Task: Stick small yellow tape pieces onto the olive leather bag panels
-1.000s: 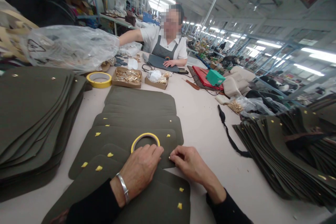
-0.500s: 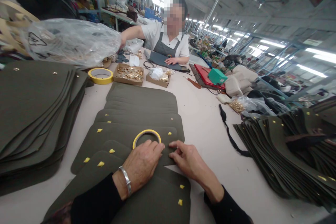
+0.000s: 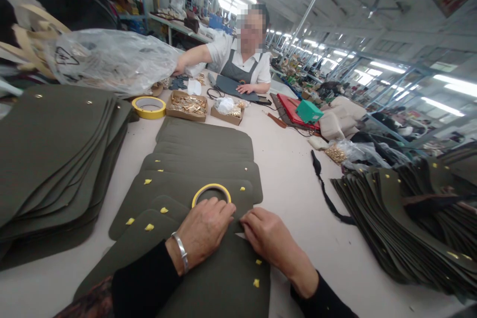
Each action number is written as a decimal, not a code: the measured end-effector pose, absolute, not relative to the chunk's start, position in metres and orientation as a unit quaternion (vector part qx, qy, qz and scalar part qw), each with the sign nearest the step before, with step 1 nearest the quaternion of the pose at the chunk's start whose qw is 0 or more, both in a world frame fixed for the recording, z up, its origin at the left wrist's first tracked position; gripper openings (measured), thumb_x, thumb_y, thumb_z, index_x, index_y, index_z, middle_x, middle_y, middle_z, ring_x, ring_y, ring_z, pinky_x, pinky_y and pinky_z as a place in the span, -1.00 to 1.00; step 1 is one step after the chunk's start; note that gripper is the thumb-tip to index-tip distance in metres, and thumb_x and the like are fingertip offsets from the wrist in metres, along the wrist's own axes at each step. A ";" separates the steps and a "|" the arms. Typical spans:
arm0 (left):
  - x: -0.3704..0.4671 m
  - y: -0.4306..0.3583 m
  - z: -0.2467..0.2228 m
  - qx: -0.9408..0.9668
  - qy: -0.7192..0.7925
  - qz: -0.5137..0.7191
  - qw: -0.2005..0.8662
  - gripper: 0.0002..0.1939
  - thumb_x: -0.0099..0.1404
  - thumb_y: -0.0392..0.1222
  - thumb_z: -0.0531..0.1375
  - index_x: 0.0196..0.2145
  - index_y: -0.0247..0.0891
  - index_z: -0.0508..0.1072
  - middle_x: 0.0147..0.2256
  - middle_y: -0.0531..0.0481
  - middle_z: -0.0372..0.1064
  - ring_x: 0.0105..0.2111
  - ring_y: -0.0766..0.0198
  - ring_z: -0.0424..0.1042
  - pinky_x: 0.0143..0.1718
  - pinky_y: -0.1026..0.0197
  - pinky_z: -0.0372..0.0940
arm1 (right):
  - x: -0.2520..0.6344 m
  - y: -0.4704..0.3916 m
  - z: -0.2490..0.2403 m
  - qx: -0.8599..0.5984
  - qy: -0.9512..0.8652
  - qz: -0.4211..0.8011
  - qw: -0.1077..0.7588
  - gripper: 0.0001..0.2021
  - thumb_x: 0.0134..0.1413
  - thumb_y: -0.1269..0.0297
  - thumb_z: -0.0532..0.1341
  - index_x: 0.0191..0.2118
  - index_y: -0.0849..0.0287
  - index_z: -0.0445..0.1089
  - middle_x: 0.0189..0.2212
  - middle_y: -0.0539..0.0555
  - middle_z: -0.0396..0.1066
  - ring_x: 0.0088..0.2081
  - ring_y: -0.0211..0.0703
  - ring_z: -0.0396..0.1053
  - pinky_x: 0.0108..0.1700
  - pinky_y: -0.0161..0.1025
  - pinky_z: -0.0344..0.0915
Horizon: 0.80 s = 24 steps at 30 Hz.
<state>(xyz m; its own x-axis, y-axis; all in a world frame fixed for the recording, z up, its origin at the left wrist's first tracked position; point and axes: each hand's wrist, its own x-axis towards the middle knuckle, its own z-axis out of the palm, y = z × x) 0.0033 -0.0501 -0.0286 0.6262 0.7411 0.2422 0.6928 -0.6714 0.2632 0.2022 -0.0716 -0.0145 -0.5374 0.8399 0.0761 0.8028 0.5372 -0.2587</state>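
Observation:
My left hand (image 3: 205, 232), with a silver bangle (image 3: 180, 252) at its wrist, is closed around the near side of a roll of yellow tape (image 3: 211, 187). The roll stands out above the fingers, over overlapping dark olive panels (image 3: 223, 283). Just to the right, my right hand (image 3: 271, 238) has thumb and fingertips pinched together over the panels' right edge. Whatever it pinches, if anything, is hidden. Small yellow tape pieces (image 3: 164, 210) dot the panels near their corners.
Stacks of olive panels lie at left (image 3: 55, 159) and right (image 3: 395, 218). A second tape roll (image 3: 149, 112) and boxes of gold metal parts (image 3: 188, 104) lie beyond. A co-worker (image 3: 242, 67) sits across the table, one hand by a plastic bag (image 3: 112, 57). A black strap (image 3: 328, 198) lies right.
My right hand's thumb and index finger have come together from being apart. My left hand still grips the tape roll, nearly in place. The whole view has shifted slightly.

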 end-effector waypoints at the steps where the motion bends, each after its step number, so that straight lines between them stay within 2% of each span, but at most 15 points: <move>1: 0.004 -0.050 -0.029 0.901 0.399 0.159 0.060 -0.88 0.36 -0.30 0.01 -0.23 -0.21 0.33 -0.37 -0.01 0.35 -0.36 0.14 0.29 -0.35 0.12 0.20 | 0.199 -0.070 -0.013 -0.481 -0.870 0.084 0.072 -0.80 0.20 0.48 0.06 -0.36 0.21 0.41 -0.42 0.13 0.41 -0.35 -0.13 0.38 -0.27 -0.26 0.28; 5: 0.009 -0.048 -0.031 0.909 0.397 0.129 0.019 -0.89 0.35 -0.31 0.02 -0.29 -0.21 0.32 -0.42 0.01 0.35 -0.41 0.16 0.31 -0.40 0.15 0.20 | 0.188 -0.057 -0.006 -0.551 -0.828 0.102 0.012 -0.80 0.16 0.48 0.10 -0.42 0.22 0.43 -0.46 0.15 0.47 -0.41 -0.14 0.42 -0.33 -0.29 0.23; 9: 0.011 -0.044 -0.034 0.912 0.384 0.143 -0.009 -0.89 0.35 -0.34 0.03 -0.26 -0.22 0.33 -0.43 0.01 0.36 -0.45 0.16 0.37 -0.49 0.18 0.24 | 0.186 -0.047 0.002 -0.596 -0.783 0.175 0.036 -0.81 0.08 0.41 0.17 -0.50 0.19 0.48 -0.49 0.13 0.54 -0.43 -0.14 0.45 -0.41 -0.32 0.18; 12: 0.005 -0.041 -0.032 0.910 0.355 0.212 -0.024 -0.87 0.38 -0.31 -0.01 -0.24 -0.23 0.33 -0.46 0.02 0.36 -0.48 0.19 0.38 -0.50 0.18 0.28 | 0.193 -0.051 0.004 -0.583 -0.766 0.260 0.073 -0.84 -0.01 0.41 0.21 -0.53 0.17 0.50 -0.59 0.04 0.51 -0.53 -0.23 0.41 -0.52 -0.37 0.11; 16: -0.004 -0.039 -0.027 0.886 0.323 0.334 0.012 -0.80 0.40 -0.32 -0.06 -0.14 -0.25 0.33 -0.37 -0.02 0.45 -0.37 0.23 0.48 -0.34 0.21 0.38 | 0.202 -0.065 0.006 -0.538 -0.763 0.349 0.083 -0.85 -0.04 0.43 0.21 -0.53 0.17 0.50 -0.67 -0.04 0.43 -0.62 -0.31 0.30 -0.58 -0.41 0.07; 18: -0.007 -0.040 -0.024 0.870 0.319 0.371 0.048 -0.78 0.40 -0.33 -0.05 -0.08 -0.23 0.33 -0.28 -0.03 0.50 -0.30 0.27 0.51 -0.27 0.27 0.40 | 0.204 -0.069 0.009 -0.552 -0.747 0.343 0.139 -0.85 -0.02 0.44 0.19 -0.46 0.17 0.52 -0.60 -0.03 0.46 -0.57 -0.29 0.34 -0.51 -0.40 0.15; 22: -0.006 -0.044 -0.017 0.855 0.331 0.387 0.098 -0.72 0.41 -0.25 0.00 0.05 -0.19 0.29 -0.17 0.00 0.53 -0.24 0.33 0.54 -0.20 0.36 0.41 | 0.199 -0.072 0.011 -0.570 -0.672 0.333 0.335 -0.83 0.09 0.40 0.16 -0.27 0.17 0.51 -0.43 0.02 0.51 -0.41 -0.23 0.42 -0.34 -0.35 0.30; 24: -0.005 -0.046 -0.015 0.861 0.331 0.377 0.086 -0.64 0.42 -0.23 -0.01 0.15 -0.21 0.20 -0.11 -0.04 0.52 -0.22 0.31 0.55 -0.21 0.35 0.42 | 0.194 -0.072 0.010 -0.531 -0.691 0.313 0.377 -0.83 0.11 0.40 0.16 -0.21 0.17 0.49 -0.38 0.04 0.49 -0.38 -0.23 0.41 -0.29 -0.33 0.32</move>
<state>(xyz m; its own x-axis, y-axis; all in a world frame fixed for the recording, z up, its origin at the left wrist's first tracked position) -0.0048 -0.0456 -0.0152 0.4971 0.6352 0.5912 0.5051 -0.7658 0.3981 0.1939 -0.0721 0.0104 -0.1511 0.9702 0.1893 0.4984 0.2402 -0.8330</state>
